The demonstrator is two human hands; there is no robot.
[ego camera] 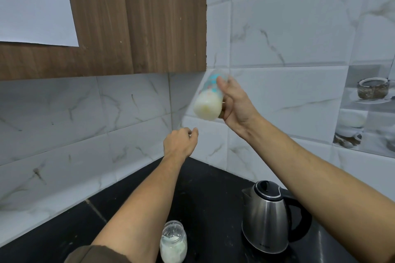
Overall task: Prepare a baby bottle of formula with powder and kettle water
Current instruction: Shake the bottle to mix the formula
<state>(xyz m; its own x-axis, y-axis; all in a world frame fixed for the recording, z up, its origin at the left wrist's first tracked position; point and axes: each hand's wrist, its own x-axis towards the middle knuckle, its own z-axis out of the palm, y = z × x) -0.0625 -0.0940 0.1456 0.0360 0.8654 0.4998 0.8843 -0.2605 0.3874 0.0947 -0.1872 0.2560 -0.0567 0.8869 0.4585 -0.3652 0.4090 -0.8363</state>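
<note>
Powder jar (173, 241): nearest us, upright on the black counter (203, 188).
Our right hand (237, 104): fingers curled round the baby bottle (208, 100), held high before the tiles (288, 34).
Bottle look: blurred, tilted, milky liquid at its lower end.
Our left hand (178, 142): loosely curled, holding nothing, below it.

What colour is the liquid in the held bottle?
The liquid in the bottle is creamy white; head view.
</note>
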